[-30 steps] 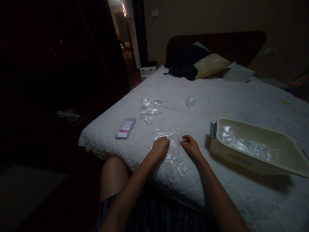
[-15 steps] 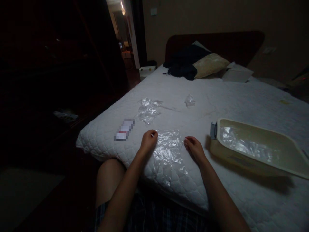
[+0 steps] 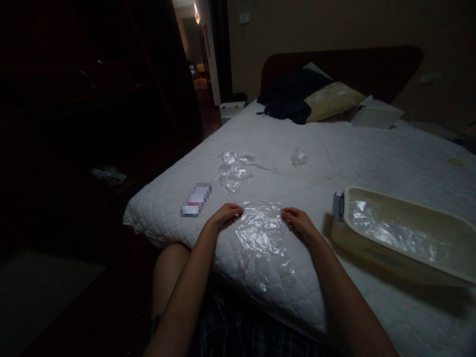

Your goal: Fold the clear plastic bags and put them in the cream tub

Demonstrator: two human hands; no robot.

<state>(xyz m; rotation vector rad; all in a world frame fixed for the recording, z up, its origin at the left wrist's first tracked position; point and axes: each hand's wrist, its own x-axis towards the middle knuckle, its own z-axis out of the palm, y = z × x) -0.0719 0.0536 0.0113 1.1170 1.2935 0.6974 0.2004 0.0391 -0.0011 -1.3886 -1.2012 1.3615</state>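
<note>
A clear plastic bag (image 3: 262,238) lies spread over the front edge of the bed, its lower part hanging toward my lap. My left hand (image 3: 227,214) pinches its upper left edge between thumb and fingers. On the opposite side, my right hand (image 3: 297,220) has thumb and fingertips closed on the upper right edge. Beyond them rests a crumpled clear bag (image 3: 234,171), and a smaller crumpled piece of plastic (image 3: 299,156) sits farther right. A pixelated, phone-shaped object (image 3: 196,200) lies left of my left hand.
An open beige bin (image 3: 394,265) with a grey latch stands at the right, clear plastic inside it. Dark clothing (image 3: 290,96), a tan pillow (image 3: 332,100) and a white box (image 3: 376,116) are at the head of the white quilted bed (image 3: 178,171).
My right hand has come to the bag's right edge and closed on it. The fingers of my left hand have shifted along the left edge. The view has turned slightly left.
</note>
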